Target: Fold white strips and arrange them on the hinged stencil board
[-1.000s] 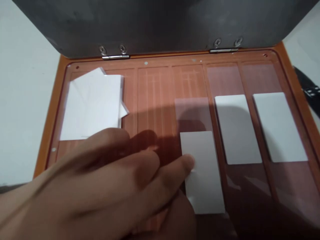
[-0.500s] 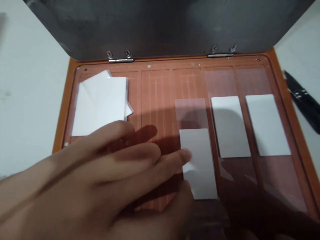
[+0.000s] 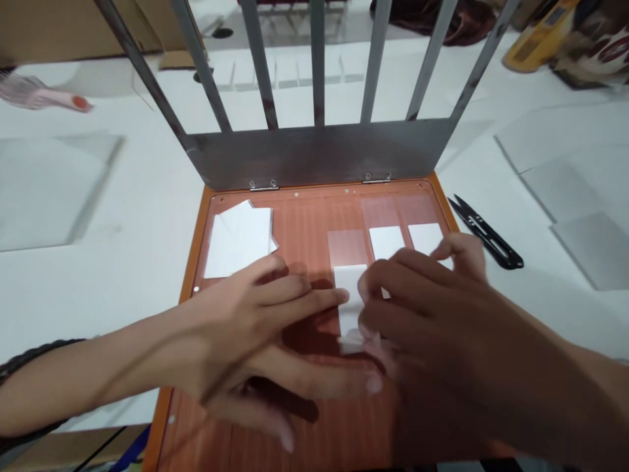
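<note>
A white card (image 3: pixel 349 313) lies on a strip of clear film (image 3: pixel 346 247) in a shallow orange tray (image 3: pixel 307 229). My left hand (image 3: pixel 246 328) spreads over the tray with its fingers apart, one fingertip pressing on the card's left side. At the card's lower right is my right hand (image 3: pixel 427 321), fingers bent and pinched; film looks folded over the card's lower edge there, though the grip is partly hidden and blurred. Two more white cards, one (image 3: pixel 386 241) beside the other (image 3: pixel 425 237), lie on film strips to the right, partly covered by my right hand.
Loose white cards (image 3: pixel 238 242) are piled at the tray's upper left. A slotted metal lid (image 3: pixel 319 154) stands raised on hinges at the back. Black thread snips (image 3: pixel 486 233) lie right of the tray. Clear sheets (image 3: pixel 584 190) are farther right; a pink-handled brush (image 3: pixel 54 98) lies far left.
The view has pulled back and up, showing both hands and the table. My right hand now reaches the card's lower end, where film appears lifted over it. My left fingertip stays on the card.
</note>
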Motion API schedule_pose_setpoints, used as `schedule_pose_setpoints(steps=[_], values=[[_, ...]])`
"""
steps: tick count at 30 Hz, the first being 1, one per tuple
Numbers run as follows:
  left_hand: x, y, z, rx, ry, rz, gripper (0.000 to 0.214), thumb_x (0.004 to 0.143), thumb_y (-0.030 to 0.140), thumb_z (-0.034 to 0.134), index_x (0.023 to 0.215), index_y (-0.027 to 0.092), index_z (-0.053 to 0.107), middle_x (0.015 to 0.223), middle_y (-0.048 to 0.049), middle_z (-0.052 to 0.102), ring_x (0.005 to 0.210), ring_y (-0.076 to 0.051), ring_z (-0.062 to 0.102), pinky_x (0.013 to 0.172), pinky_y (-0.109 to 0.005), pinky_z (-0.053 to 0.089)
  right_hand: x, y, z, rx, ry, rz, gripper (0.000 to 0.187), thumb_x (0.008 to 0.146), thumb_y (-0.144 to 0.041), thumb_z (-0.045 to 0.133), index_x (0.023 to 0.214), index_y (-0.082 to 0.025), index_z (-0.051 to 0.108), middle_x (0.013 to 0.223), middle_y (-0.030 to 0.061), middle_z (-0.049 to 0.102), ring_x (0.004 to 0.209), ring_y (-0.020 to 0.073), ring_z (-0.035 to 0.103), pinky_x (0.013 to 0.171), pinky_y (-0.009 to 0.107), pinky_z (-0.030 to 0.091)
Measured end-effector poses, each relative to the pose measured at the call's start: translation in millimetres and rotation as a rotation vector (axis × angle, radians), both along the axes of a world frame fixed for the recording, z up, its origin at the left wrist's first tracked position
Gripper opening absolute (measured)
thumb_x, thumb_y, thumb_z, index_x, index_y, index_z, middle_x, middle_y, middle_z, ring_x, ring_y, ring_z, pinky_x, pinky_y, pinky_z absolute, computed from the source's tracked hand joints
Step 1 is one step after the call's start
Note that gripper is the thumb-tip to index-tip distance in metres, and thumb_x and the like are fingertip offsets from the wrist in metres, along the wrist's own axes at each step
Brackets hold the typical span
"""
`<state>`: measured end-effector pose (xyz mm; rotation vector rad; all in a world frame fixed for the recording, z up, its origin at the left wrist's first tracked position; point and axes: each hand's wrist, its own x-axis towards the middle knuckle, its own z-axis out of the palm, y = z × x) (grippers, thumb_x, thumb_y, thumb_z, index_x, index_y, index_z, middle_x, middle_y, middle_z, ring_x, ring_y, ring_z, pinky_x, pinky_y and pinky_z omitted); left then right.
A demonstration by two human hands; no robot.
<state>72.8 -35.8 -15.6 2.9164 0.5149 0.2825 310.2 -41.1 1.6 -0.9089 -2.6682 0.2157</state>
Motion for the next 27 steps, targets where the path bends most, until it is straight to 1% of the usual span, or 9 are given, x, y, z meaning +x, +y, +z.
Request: schedule_pose_setpoints(steps=[1,3,7,9,11,15,17,21,27], values=[[1,1,1.5,-0.002,0.012,-0.034,0.057,0.08,0.073,0.046,0.134,0.054,0.04,0.134,-0.0027,0.054,0.095,-0.024,0.06,0.085,-0.038,0.043,0,4,-3.2,-0.011,0.012,-0.001,0.025,0.087,-0.009,0.041,0.072,-0.02,0.058,0.079,-0.0002,0.06,0.07,0.0148,0.05,0.07,0.037,0.025],[1,3,3.6,-0.005,0.033,-0.121,0.056,0.084,0.066,0.047,0.136,0.046,0.043,0.131,-0.0082,0.055,0.097,-0.026,0.059,0.085,-0.039,0.041,1,9,-9.2,-0.012,0.029,-0.002,0.021,0.085,-0.012,0.044,0.071,-0.019,0.057,0.079,0.0,0.059,0.071,0.0149,0.05,0.069,0.035,0.024],[2,4,0.6,0.026,0.009,-0.099,0.051,0.089,0.06,0.044,0.133,0.036,0.051,0.124,-0.0098,0.06,0.1,-0.027,0.057,0.083,-0.04,0.039,1,17,-14.6,-0.046,0.061,0.0,0.016,0.083,-0.016,0.046,0.071,-0.019,0.057,0.077,-0.0019,0.059,0.071,0.0142,0.05,0.072,0.035,0.023],[3,3,-2.2,0.024,-0.009,-0.085,0.05,0.088,0.059,0.045,0.13,0.033,0.055,0.121,-0.0096,0.062,0.096,-0.027,0.058,0.081,-0.041,0.039,0,18,-15.0,-0.067,0.04,0.023,0.014,0.082,-0.016,0.05,0.069,-0.019,0.056,0.076,-0.0026,0.062,0.071,0.0141,0.051,0.076,0.037,0.022],[4,2,-3.8,0.013,-0.02,-0.075,0.05,0.088,0.058,0.045,0.128,0.03,0.056,0.117,-0.0095,0.064,0.091,-0.026,0.058,0.079,-0.041,0.038,0,18,-15.9,-0.042,-0.002,0.041,0.013,0.081,-0.016,0.053,0.068,-0.019,0.056,0.076,-0.002,0.064,0.072,0.0148,0.053,0.078,0.039,0.021],[5,2,-3.4,0.013,-0.012,-0.069,0.05,0.089,0.058,0.047,0.128,0.028,0.057,0.119,-0.0109,0.062,0.095,-0.026,0.057,0.079,-0.041,0.038,1,17,-19.2,0.024,-0.06,0.06,0.009,0.085,-0.018,0.053,0.078,-0.02,0.059,0.082,-0.0013,0.067,0.078,0.0162,0.055,0.078,0.04,0.02],[5,2,-3.0,0.007,-0.004,-0.065,0.052,0.088,0.059,0.047,0.128,0.028,0.056,0.121,-0.0119,0.061,0.097,-0.026,0.057,0.081,-0.041,0.038,1,16,-21.0,0.05,-0.054,0.06,0.011,0.086,-0.018,0.052,0.078,-0.02,0.059,0.081,-0.0019,0.068,0.078,0.016,0.055,0.076,0.04,0.019],[4,1,-2.6,-0.003,0.017,-0.055,0.054,0.088,0.061,0.047,0.13,0.028,0.054,0.123,-0.0109,0.061,0.099,-0.025,0.058,0.083,-0.041,0.038,1,16,-23.6,0.101,-0.051,0.052,0.013,0.085,-0.015,0.05,0.076,-0.02,0.058,0.081,-0.001,0.068,0.076,0.0161,0.053,0.075,0.04,0.019],[4,0,-2.6,-0.02,0.001,-0.055,0.054,0.088,0.059,0.049,0.13,0.027,0.054,0.131,-0.0123,0.057,0.103,-0.026,0.057,0.082,-0.041,0.039,1,16,-22.6,0.092,-0.137,0.054,0.004,0.08,-0.019,0.055,0.077,-0.021,0.058,0.084,-0.0006,0.068,0.077,0.0173,0.052,0.077,0.043,0.02]])
